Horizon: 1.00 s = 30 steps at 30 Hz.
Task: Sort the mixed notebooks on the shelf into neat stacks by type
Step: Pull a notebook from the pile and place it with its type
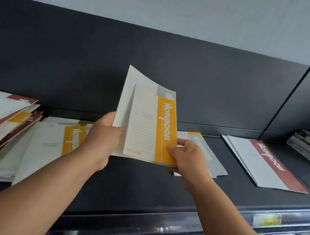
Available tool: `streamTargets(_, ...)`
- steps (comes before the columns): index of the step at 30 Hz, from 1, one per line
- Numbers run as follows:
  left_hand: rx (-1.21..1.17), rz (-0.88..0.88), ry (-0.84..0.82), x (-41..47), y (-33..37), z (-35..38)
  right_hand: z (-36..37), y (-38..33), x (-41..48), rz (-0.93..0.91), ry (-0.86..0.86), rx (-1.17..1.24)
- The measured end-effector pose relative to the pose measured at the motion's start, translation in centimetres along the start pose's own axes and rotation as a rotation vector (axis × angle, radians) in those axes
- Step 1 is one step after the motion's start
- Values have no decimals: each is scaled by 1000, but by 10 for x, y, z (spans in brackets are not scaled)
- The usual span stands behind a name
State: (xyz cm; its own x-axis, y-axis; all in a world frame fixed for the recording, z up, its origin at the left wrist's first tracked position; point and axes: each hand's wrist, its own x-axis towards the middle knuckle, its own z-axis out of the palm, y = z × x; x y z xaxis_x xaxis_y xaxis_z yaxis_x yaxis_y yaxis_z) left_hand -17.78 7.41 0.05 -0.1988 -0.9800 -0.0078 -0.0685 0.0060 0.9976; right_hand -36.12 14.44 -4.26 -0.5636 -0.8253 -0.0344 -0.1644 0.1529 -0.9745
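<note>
Left hand (102, 137), centre frame: curled on left edge of yellow notebook (148, 124) | right hand (186, 157): pinching its lower right corner | red notebooks (270, 165): flat on shelf (135, 186), right of frame

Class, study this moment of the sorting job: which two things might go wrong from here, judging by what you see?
1. The held notebooks, gripped only at their edges by the left hand and right hand, fan apart; the back one might slip out.
2. The mixed pile at the left lies askew and might slide when another is pulled.
</note>
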Motion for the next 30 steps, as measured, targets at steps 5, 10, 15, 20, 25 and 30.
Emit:
streamTargets(5,17,6,-38,-6,-2,101,-95,21,20,51,34,62)
streamTargets(10,-4,-7,-48,-16,-2,209,-195,47,51,61,82,5)
streamTargets(15,28,19,33,-20,5,257,-243,62,81,60,73,-14)
streamTargets(20,37,40,282,-23,15,225,-233,63,94,58,-32,7)
streamTargets(25,55,34,436,-34,18,187,-207,70,98,82,-136,26)
streamTargets(30,66,15,510,-46,17,157,-190,80,106,80,-148,-170)
